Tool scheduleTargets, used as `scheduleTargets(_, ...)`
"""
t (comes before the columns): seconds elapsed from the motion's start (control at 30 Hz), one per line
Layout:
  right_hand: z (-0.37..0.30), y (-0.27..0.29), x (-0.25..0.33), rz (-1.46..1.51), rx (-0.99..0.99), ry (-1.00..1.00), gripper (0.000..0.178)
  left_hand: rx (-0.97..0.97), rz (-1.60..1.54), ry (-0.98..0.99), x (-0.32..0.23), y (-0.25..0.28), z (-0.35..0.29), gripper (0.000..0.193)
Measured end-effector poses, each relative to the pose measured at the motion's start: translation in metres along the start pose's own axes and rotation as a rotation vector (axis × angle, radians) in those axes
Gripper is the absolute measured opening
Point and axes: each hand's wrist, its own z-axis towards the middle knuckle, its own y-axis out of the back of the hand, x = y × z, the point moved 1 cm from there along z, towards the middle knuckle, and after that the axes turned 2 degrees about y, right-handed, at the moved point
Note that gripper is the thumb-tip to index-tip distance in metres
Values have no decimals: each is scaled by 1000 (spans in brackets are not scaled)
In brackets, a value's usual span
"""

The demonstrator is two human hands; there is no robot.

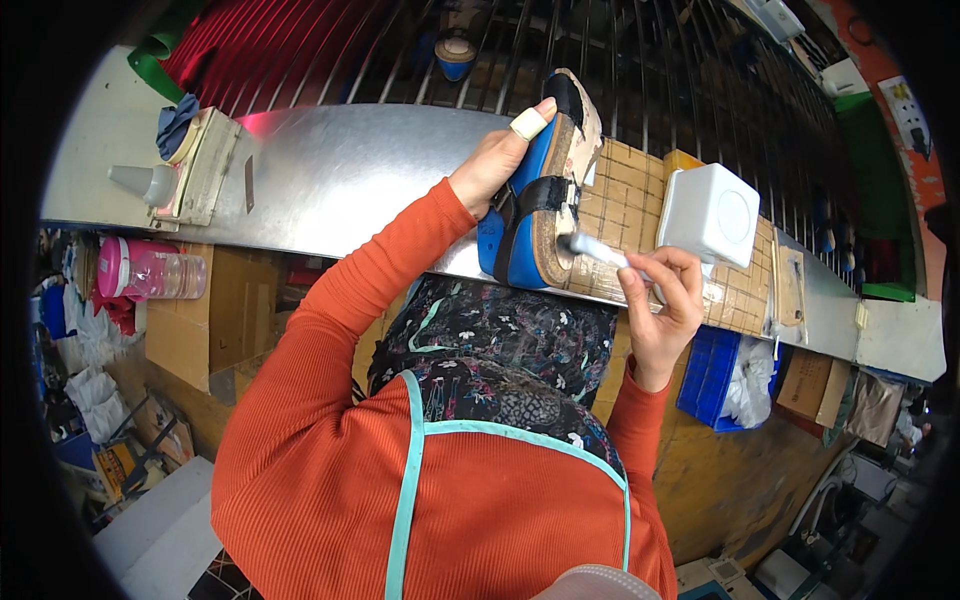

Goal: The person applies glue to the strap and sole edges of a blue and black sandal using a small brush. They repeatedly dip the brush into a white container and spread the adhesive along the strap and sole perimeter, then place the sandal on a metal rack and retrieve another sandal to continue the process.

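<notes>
Brush meets shoe, right over the counter's near edge!
And there it was: the left hand, a pale wrap round its thumb, gripped the blue-and-black shoe firmly, its hidden fingers behind, the underside turned right above the near edge of the metal counter. The right hand had the brush pinched between thumb and fingers, bristles on the underside at its near end. Rightward, a white tub stood on the taped cardboard. Progress? Black straps were already on, brushing looked under way, but how much underside was coated or left, nobody could tell.
</notes>
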Motion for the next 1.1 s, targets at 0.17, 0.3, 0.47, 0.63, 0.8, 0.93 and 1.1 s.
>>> scheduleTargets(0.17, 3, -2, 3, -83, 19, 39, 19, 2, 24, -3, 1, -1, 4, 76)
scheduleTargets(0.3, 3, 2, 2, -68, 46, 85, 20, 45, -13, 39, 3, 0, 9, 75)
scheduleTargets(0.47, 6, 5, 3, -90, 55, 126, 21, 140, -83, 120, 4, -5, 11, 70)
scheduleTargets(0.63, 17, 3, 7, -73, 79, 219, 23, 230, -184, 263, 4, -7, 1, 63)
scheduleTargets(0.8, 33, 2, 11, -23, 149, 287, 25, 382, -254, 327, 19, 0, -9, 71)
scheduleTargets(0.93, 49, -4, 15, -6, 251, 371, 22, 569, -510, 455, 36, 8, -23, 74)
scheduleTargets(1.1, 64, -14, 17, 35, 393, 423, 20, 737, -206, 341, 40, 14, -49, 53)
